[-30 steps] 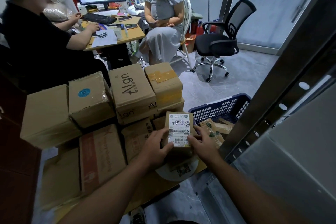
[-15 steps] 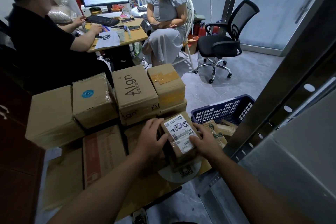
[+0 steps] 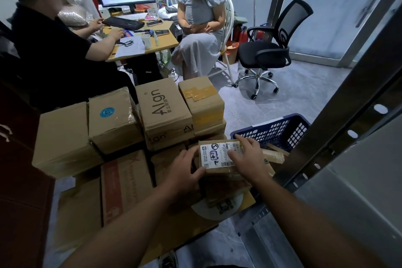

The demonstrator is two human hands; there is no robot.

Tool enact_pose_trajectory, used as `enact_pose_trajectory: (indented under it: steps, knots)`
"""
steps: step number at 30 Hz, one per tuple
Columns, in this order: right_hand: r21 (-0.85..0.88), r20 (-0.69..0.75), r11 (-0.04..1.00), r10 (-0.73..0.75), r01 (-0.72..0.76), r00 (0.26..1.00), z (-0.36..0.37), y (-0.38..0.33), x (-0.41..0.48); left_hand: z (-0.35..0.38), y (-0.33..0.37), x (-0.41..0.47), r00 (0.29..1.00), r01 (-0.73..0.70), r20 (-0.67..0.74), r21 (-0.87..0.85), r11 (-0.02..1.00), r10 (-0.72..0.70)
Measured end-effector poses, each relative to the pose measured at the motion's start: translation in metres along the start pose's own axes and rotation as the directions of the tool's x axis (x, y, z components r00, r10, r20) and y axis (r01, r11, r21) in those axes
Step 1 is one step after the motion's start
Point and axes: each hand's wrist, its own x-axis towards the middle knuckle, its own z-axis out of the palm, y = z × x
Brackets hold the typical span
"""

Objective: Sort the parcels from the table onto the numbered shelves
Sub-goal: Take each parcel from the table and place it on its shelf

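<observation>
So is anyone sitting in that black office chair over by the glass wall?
No, the black office chair has nobody in it and its seat is bare.

Left hand (image 3: pixel 186 167) and right hand (image 3: pixel 248 159) hold labelled parcel (image 3: pixel 217 156) above boxes

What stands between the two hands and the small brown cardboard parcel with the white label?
Nothing visible. The left hand grips the small brown cardboard parcel at its left side, and the right hand holds its right end, thumb on the white label.
</observation>
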Motion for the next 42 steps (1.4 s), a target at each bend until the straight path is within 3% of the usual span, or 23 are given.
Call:
enact_pose_trajectory:
  steps: [3, 7, 12, 16, 21, 27, 33, 36, 42]
  knots:
    - [-0.025, -0.009, 1.000, 0.002, -0.002, 1.000, 0.001, 0.008, -0.012, -0.002, 0.002, 0.012, 0.998, -0.045, -0.040, 0.039, 0.998, 0.047]
    - [0.005, -0.036, 0.999, 0.047, -0.047, 0.998, 0.003, 0.020, -0.028, -0.003, 0.008, 0.032, 0.997, -0.075, 0.024, 0.060, 0.995, 0.074]
    - [0.070, -0.072, 0.994, 0.089, -0.084, 0.993, 0.003, 0.025, -0.038, 0.000, 0.012, 0.040, 0.990, -0.046, 0.136, 0.112, 0.993, 0.031]
    - [0.110, -0.066, 0.989, 0.103, -0.095, 0.992, 0.004, 0.018, -0.032, 0.000, 0.009, 0.029, 0.994, -0.003, 0.107, 0.142, 0.990, -0.013]
    - [0.322, -0.100, 0.944, 0.110, -0.073, 0.989, 0.014, 0.012, -0.025, -0.006, 0.004, 0.016, 0.989, 0.010, 0.142, 0.142, 0.990, -0.031]
    - [0.382, -0.059, 0.917, 0.150, -0.117, 0.987, 0.028, 0.017, -0.042, 0.000, 0.005, 0.006, 0.991, 0.004, 0.132, 0.041, 0.999, -0.009]
    - [0.604, 0.010, 0.761, 0.288, -0.235, 0.958, 0.029, 0.014, -0.048, 0.006, 0.014, -0.003, 0.992, -0.003, 0.127, -0.079, 0.997, 0.013]
    - [0.634, 0.075, 0.734, 0.254, -0.243, 0.964, 0.031, 0.014, -0.055, 0.005, 0.015, -0.007, 0.994, -0.020, 0.107, -0.095, 0.995, 0.030]
    - [0.716, 0.029, 0.680, 0.194, -0.156, 0.981, 0.025, 0.000, -0.089, -0.004, 0.016, -0.029, 0.986, -0.132, 0.072, -0.180, 0.975, 0.147]
